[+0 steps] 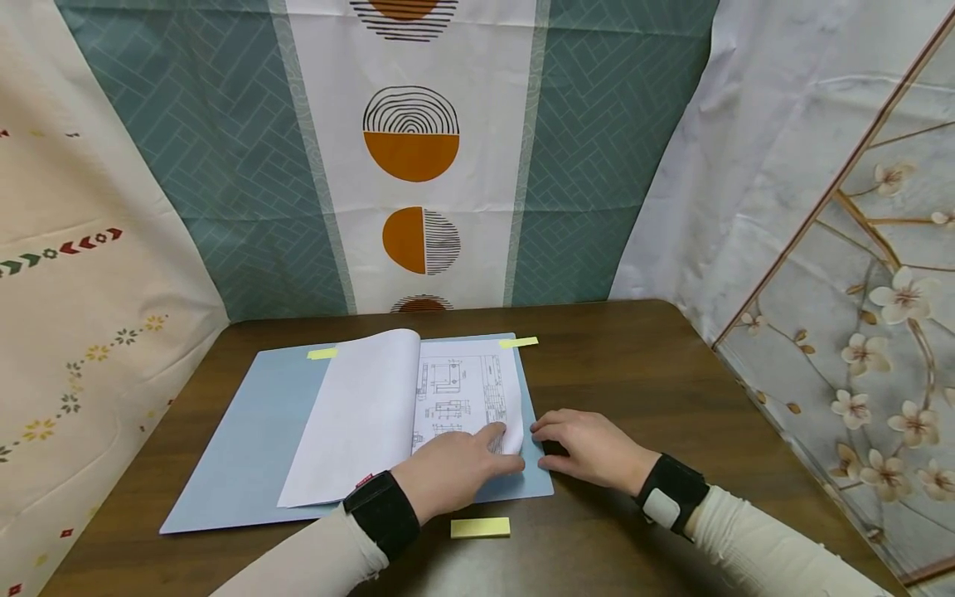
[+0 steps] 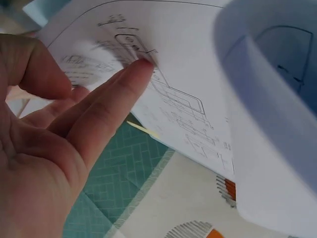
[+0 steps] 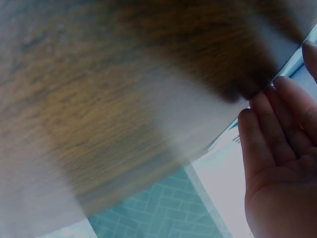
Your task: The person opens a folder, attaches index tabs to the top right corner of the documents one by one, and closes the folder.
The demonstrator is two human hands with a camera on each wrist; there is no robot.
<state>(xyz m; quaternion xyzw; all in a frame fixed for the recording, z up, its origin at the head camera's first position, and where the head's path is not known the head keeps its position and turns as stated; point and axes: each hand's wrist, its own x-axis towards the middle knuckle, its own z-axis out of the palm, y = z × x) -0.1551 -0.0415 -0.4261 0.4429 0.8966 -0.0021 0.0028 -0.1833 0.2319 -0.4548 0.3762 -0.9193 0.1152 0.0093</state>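
A light blue folder (image 1: 216, 464) lies spread on the table with white sheets on it. One sheet (image 1: 358, 406) is turned over to the left and bulges in a curl at the fold. Extended fingers of my left hand (image 1: 455, 473) touch the printed drawing page (image 1: 455, 365) near its lower right, where the page's edge lifts; the left wrist view shows the index fingertip on the drawing. Beside the folder's right edge, my right hand (image 1: 589, 448) rests with loosely bent fingers, fingertips at the edge (image 3: 277, 79).
Yellow sticky tabs (image 1: 322, 353) mark the top left of the turned sheet and the page's top right, where one tab (image 1: 518, 342) sticks out. A yellow sticky pad (image 1: 480, 528) lies in front of the folder. Patterned cloths (image 1: 627, 124) hang behind the brown table (image 1: 619, 356).
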